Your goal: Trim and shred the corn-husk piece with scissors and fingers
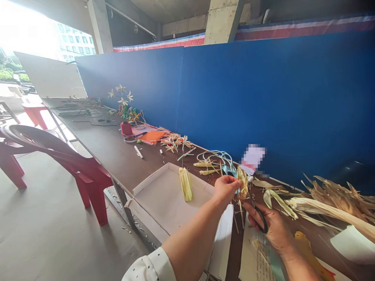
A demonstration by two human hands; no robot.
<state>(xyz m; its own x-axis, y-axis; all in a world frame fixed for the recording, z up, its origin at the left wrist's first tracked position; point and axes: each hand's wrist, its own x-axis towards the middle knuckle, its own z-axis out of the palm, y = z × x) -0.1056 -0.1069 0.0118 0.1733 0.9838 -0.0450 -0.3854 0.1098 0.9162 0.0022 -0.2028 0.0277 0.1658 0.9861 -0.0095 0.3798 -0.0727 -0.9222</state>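
Observation:
My left hand [227, 191] pinches a small bundle of dried corn husk [243, 181] above the dark table. In my right hand [271, 224] is a pair of black-handled scissors [261, 219], fingers through the loops. The blades point up beside the husk; whether they touch it I cannot tell. A pale green husk piece [185, 184] on a thin wire lies in the shallow white box lid [164, 207] left of my hands. Thin husk strips hang down between the two hands.
Loose husks [340, 199] are heaped at the right, near a white cup-like container [356, 244]. Light-blue cord [221, 156] and husk flowers [175, 142] lie along the blue partition [263, 97]. Red chairs [88, 175] stand at the left.

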